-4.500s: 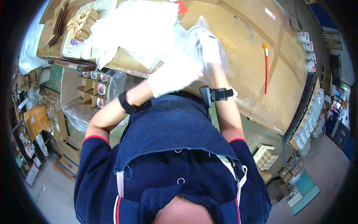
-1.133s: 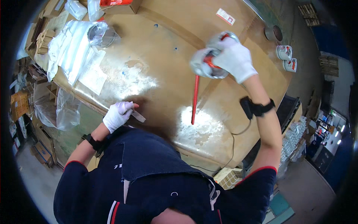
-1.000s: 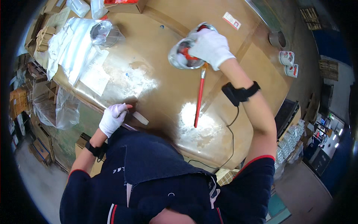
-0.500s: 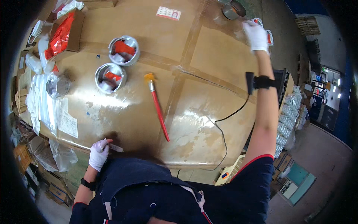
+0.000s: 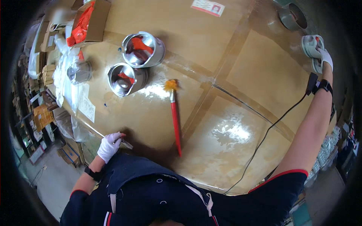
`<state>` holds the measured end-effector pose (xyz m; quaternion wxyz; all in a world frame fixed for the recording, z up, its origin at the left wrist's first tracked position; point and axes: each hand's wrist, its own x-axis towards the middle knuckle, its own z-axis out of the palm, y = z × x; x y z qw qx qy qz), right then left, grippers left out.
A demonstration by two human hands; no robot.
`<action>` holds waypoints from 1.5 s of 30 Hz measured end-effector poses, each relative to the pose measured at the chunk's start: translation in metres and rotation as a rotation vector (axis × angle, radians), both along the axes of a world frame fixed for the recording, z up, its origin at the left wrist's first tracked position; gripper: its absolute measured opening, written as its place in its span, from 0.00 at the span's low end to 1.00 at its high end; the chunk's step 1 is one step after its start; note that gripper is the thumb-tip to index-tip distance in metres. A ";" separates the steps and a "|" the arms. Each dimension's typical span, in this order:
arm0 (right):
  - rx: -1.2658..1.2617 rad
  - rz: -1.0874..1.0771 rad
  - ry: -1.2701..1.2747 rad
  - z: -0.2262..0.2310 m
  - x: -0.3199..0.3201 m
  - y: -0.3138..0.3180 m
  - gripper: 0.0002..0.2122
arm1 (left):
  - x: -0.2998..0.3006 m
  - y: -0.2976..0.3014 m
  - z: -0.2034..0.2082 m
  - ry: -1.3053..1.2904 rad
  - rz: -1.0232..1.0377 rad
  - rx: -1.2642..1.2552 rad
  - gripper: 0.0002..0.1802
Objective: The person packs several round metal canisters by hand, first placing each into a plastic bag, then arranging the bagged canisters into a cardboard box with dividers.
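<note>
At the far right edge of the table my right hand [image 5: 325, 59], in a white glove, has its fingers closed over the side of a silver piston [image 5: 311, 44] with ring grooves. A second piston [image 5: 316, 66] lies against it, partly behind the hand. My left hand [image 5: 109, 146], gloved too, is closed near the front edge on a small flat pale strip [image 5: 127, 144]; its other end is hidden in the fingers. Left of the middle stand two pistons, a farther one [image 5: 156, 51] and a nearer one [image 5: 140, 78], open sides up with red pieces inside.
A red-handled brush [image 5: 175, 124] with yellow bristles lies mid-table. A grey metal cup [image 5: 289, 18] stands at the far right. At left are a cardboard box [image 5: 98, 22] with red plastic, a plastic-wrapped piston [image 5: 80, 72] and a paper sheet [image 5: 87, 105]. A black cable [image 5: 264, 139] runs from my right wrist.
My view has swung, shifting the scene. My right hand has come down onto the pistons at the right edge, fingers over one. My left hand still grips the pale strip near the front edge.
</note>
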<state>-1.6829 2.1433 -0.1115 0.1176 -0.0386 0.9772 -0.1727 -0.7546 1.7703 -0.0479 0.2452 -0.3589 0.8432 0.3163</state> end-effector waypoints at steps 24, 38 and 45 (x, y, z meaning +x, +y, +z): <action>-0.243 0.624 -0.164 0.177 0.751 -0.198 0.22 | 0.144 -0.137 -0.005 0.449 -0.011 -0.459 0.16; 0.095 0.529 0.381 0.101 0.875 -0.313 0.24 | 0.141 -0.381 -0.067 0.774 -0.365 -0.446 0.14; 0.361 0.461 0.129 0.153 0.884 -0.335 0.19 | 0.124 -0.377 -0.020 0.484 0.014 -0.378 0.16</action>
